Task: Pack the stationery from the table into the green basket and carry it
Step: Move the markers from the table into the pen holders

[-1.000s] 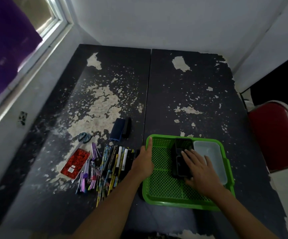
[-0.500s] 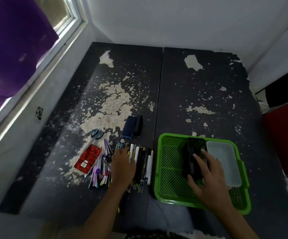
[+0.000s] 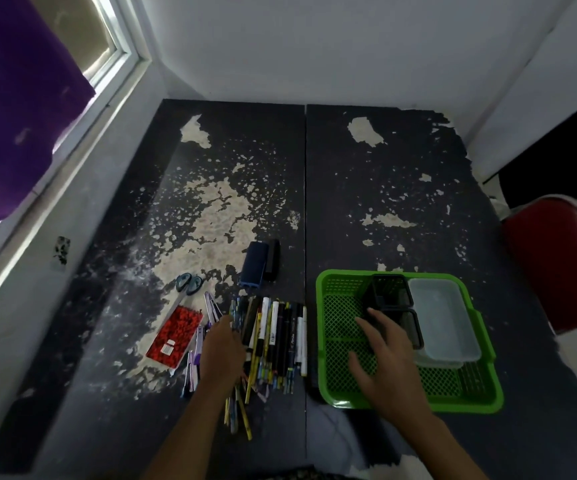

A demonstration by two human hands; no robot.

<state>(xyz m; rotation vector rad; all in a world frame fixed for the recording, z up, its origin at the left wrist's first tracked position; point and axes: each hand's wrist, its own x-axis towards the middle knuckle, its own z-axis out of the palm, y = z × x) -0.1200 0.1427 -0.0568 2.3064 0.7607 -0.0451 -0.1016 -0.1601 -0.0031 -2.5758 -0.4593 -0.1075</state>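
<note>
green plastic mesh forms the basket (image 3: 328, 341), which sits on the worn black table (image 3: 384, 188) whose paint has flaked off in pale patches. inside the basket, two black mesh pen cups (image 3: 392, 292) lie along the middle, one behind the other, and a clear plastic box (image 3: 443, 317) fills the side far from the pens. the right hand (image 3: 389, 362) is over the basket's floor with its fingers spread apart and gripping nothing, the fingertips touching or just over the nearer cup. just beside the basket, on its window side, a row of pens and pencils (image 3: 276, 337) lies on the table, roughly parallel, some yellow pencils sticking out toward the person. the left hand (image 3: 223, 351) rests on the part of that row far from the basket, palm down; its fingers curl onto the pens, but i cannot tell whether they have closed on any. further from the basket, past the left hand, lies a red patterned notebook (image 3: 176, 334), with a few purple pens (image 3: 193, 362) between it and the hand. beyond the notebook are blue-handled scissors (image 3: 188, 284), and beyond the pen row, a dark blue eraser block (image 3: 256, 263) touching a black one. on the basket's other side, off the table, stands a red chair (image 3: 557, 265).
</note>
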